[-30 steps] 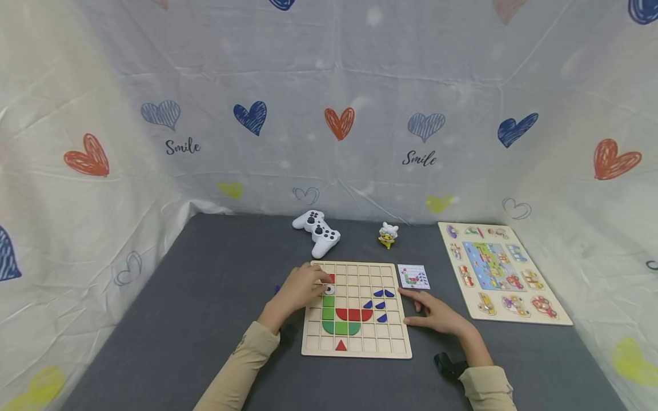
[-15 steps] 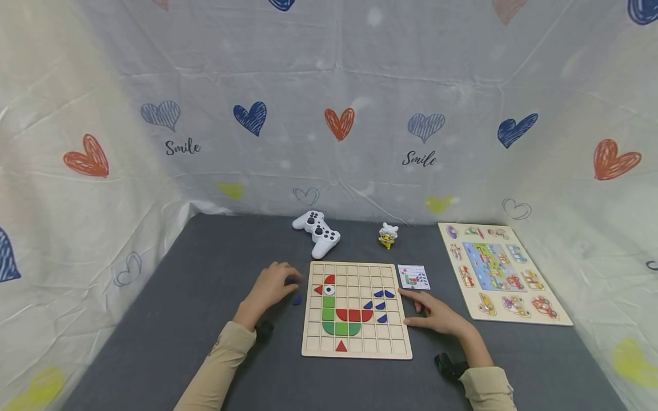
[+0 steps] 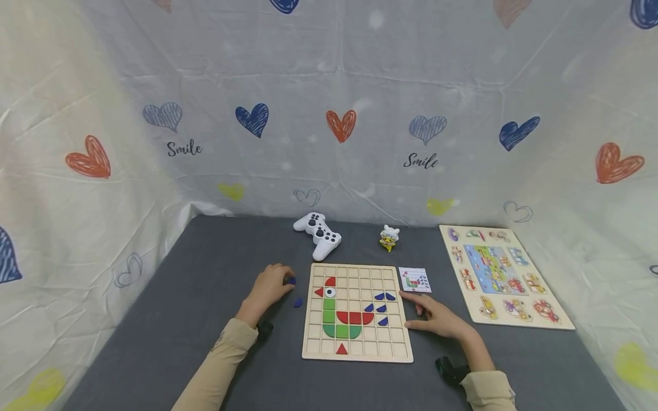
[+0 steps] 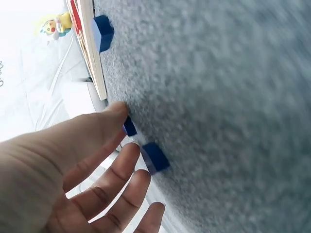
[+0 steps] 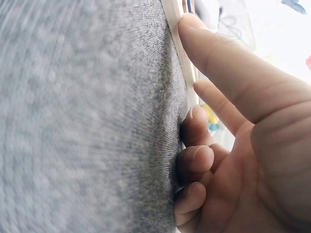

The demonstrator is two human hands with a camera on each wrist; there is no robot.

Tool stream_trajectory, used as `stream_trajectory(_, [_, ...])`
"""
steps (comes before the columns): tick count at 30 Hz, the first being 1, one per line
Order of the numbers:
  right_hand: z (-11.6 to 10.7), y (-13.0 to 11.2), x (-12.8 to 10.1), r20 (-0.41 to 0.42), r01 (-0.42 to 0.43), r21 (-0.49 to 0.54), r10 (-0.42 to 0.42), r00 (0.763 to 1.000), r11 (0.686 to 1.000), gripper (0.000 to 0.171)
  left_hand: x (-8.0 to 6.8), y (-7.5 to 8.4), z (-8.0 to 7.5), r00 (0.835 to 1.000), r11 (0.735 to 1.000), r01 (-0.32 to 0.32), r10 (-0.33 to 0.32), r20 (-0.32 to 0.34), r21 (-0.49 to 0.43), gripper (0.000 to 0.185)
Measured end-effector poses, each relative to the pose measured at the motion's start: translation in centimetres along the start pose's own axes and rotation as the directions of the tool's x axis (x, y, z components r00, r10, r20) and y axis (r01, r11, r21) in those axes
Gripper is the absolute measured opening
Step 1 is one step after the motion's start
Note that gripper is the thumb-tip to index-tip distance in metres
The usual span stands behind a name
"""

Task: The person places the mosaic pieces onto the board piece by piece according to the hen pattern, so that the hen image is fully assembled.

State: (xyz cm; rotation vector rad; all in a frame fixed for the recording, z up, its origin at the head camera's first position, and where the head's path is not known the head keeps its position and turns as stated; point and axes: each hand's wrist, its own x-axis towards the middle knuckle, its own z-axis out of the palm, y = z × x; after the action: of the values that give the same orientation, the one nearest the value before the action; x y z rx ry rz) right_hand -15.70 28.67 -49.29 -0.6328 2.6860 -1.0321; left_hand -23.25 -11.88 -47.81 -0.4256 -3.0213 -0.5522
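Note:
A wooden grid board (image 3: 393, 349) carries green, red and blue flat pieces and a round eye piece (image 3: 330, 292), forming a bird-like figure. To its left, my left hand (image 3: 266, 292) pinches a small blue piece (image 4: 129, 127) between thumb and index finger, low over the grey cloth. Just beyond those fingertips in the left wrist view lies another blue piece (image 4: 155, 158). One more blue piece (image 3: 298, 302) lies between that hand and the board. My right hand (image 3: 436, 317) touches the board's right edge with extended thumb and index fingertips; its other fingers are curled in.
A printed pattern card (image 3: 414, 279) lies by the board's upper right corner. Behind stand a white game controller (image 3: 317, 235) and a small yellow-and-white figurine (image 3: 389, 237). A wooden picture puzzle (image 3: 519, 317) lies at right. Heart-patterned sheeting (image 3: 288, 160) hangs around the table.
My left hand has left the board's upper left, uncovering a red triangle beside the eye piece, and moved left to the loose blue pieces. My right hand stays at the board's edge.

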Motion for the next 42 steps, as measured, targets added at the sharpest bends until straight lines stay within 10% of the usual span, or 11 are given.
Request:
stream_trajectory(19, [0.0, 0.0, -0.1, -0.009, 0.022, 0.005, -0.022, 1.000, 1.000, 0.069, 0.3, 2.5, 0.7, 0.995, 0.996, -0.085, 0.083, -0.054, -0.023, 0.011])
stream_trajectory(42, [0.0, -0.1, -0.1, -0.001, 0.008, 0.034, -0.008, 1.000, 0.999, 0.068, 1.2, 8.2, 1.6, 0.955, 0.955, -0.291, 0.293, 0.040, -0.060, 0.013])
